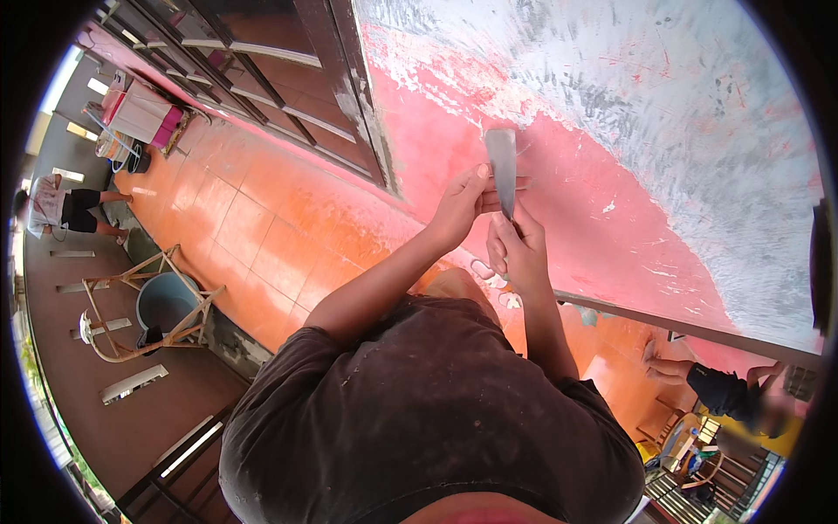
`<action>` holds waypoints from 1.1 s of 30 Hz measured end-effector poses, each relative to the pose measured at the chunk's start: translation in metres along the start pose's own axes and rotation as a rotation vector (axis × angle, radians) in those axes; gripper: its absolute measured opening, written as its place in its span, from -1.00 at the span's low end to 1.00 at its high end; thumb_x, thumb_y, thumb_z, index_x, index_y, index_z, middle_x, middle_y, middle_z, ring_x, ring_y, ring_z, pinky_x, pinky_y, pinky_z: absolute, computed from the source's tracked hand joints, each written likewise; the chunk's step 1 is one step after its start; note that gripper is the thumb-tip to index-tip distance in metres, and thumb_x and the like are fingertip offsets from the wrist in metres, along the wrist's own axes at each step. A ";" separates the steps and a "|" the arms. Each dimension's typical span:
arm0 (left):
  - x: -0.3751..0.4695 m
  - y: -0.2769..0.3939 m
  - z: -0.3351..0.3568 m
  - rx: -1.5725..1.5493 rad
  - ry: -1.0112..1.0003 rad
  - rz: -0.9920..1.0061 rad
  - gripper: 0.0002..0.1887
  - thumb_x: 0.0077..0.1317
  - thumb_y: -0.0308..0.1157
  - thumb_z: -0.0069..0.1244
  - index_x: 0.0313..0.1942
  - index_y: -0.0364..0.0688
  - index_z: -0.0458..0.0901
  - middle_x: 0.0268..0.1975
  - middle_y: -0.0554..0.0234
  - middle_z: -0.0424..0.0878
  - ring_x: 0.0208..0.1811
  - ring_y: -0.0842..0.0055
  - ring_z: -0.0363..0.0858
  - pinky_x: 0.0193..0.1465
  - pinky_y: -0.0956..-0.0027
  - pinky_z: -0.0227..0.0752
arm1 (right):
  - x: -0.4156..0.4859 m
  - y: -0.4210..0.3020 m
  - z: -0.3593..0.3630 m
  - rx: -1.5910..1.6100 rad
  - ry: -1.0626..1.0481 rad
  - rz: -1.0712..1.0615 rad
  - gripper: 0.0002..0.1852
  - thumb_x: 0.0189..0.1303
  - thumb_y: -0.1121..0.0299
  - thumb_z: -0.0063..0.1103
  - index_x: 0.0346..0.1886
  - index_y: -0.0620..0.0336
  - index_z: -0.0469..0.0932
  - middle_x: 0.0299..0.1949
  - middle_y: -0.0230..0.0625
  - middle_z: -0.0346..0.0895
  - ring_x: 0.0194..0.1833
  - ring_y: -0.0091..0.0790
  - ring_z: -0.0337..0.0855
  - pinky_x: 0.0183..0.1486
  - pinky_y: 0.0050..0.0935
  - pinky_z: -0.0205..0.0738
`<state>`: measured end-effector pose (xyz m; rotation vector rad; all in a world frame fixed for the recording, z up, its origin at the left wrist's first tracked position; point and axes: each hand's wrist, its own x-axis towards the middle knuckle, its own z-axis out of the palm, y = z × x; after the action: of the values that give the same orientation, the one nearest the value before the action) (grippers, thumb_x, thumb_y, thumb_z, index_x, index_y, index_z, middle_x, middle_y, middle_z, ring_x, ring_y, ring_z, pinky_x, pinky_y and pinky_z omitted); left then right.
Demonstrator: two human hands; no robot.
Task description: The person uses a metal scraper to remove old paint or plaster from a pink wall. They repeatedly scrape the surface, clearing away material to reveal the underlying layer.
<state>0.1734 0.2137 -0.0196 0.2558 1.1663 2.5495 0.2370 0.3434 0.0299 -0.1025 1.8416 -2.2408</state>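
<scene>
My right hand (520,252) grips a putty knife (503,160) by its handle, most of which the fingers hide. Its grey metal blade points up towards the wall, the wide end farthest from me. Beside the blade is my left hand (465,203), its thumb along the near side and its fingers passing behind the metal. Whether those fingers press on the blade cannot be made out. Before me stands a pink wall (556,177), with a broad area of whitish-grey filler (687,118) smeared across it and scratched, flaking patches along the border.
A dark wooden window frame (366,131) borders the wall. On the orange tiled floor (262,229) lie sandals (509,299). To the left are a blue tub (167,301), a bamboo frame (114,340) and a person (72,206). Another person (727,393) is by a chair (677,435) at lower right.
</scene>
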 end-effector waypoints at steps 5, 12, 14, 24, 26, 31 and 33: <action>0.019 0.019 0.051 -0.305 0.109 -0.152 -0.45 0.62 0.12 -0.35 0.11 -0.23 0.46 -0.07 0.01 0.68 -0.04 0.26 0.69 0.07 0.17 0.59 | 0.001 -0.010 -0.013 0.060 0.034 0.086 -0.72 0.59 0.39 -0.11 0.25 0.23 0.42 -0.63 -0.52 0.19 -0.76 -0.68 0.15 -0.73 -0.62 0.09; 0.031 0.009 0.050 -0.314 0.280 -0.118 -0.42 0.55 0.21 -0.19 -0.07 -0.23 0.46 -0.42 0.10 0.59 -0.41 0.36 0.62 -0.30 0.26 0.58 | 0.010 -0.015 -0.023 0.008 -0.024 0.091 -0.83 0.59 0.38 -0.08 -0.20 0.21 0.43 -0.65 -0.53 0.19 -0.77 -0.67 0.14 -0.75 -0.59 0.08; 0.035 0.019 0.051 -0.319 0.327 -0.100 -0.43 0.53 0.22 -0.17 -0.10 -0.22 0.46 -0.47 0.13 0.57 -0.45 0.38 0.61 -0.35 0.30 0.56 | 0.020 -0.014 -0.022 0.036 -0.023 0.111 -0.84 0.58 0.38 -0.03 -0.16 0.25 0.49 -0.66 -0.54 0.21 -0.75 -0.68 0.17 -0.72 -0.60 0.06; 0.030 0.051 0.043 -0.215 0.360 -0.266 -0.44 0.51 0.22 -0.11 -0.38 -0.12 0.46 -0.62 0.21 0.47 -0.61 0.41 0.48 -0.45 0.32 0.42 | 0.019 -0.008 0.008 -0.032 0.044 0.058 -0.80 0.55 0.45 -0.02 -0.27 0.31 0.47 -0.67 -0.53 0.23 -0.73 -0.69 0.18 -0.70 -0.58 0.04; 0.031 0.050 0.031 -0.213 0.300 -0.282 -0.43 0.51 0.24 -0.13 -0.36 -0.14 0.47 -0.62 0.20 0.48 -0.59 0.41 0.50 -0.43 0.31 0.43 | 0.020 -0.008 0.024 -0.038 0.073 0.022 -0.80 0.55 0.47 -0.04 -0.29 0.31 0.45 -0.68 -0.51 0.24 -0.76 -0.69 0.16 -0.73 -0.59 0.02; 0.035 0.032 0.037 -0.246 0.320 -0.275 -0.39 0.50 0.28 -0.16 -0.33 -0.15 0.51 -0.61 0.20 0.50 -0.58 0.43 0.51 -0.44 0.33 0.43 | 0.020 -0.003 0.001 -0.075 0.127 0.081 -0.82 0.55 0.47 -0.03 -0.26 0.32 0.47 -0.70 -0.55 0.23 -0.75 -0.71 0.15 -0.72 -0.61 0.01; 0.031 0.036 0.036 -0.301 0.368 -0.248 -0.40 0.47 0.28 -0.09 -0.26 -0.17 0.56 -0.58 0.22 0.54 -0.63 0.47 0.53 -0.53 0.39 0.44 | 0.021 -0.011 0.008 -0.062 0.120 0.136 -0.81 0.55 0.47 -0.02 -0.27 0.30 0.47 -0.70 -0.56 0.23 -0.74 -0.71 0.15 -0.71 -0.61 0.02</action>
<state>0.1470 0.2283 0.0324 -0.4187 0.8414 2.5611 0.2171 0.3330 0.0398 0.1452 1.9168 -2.1398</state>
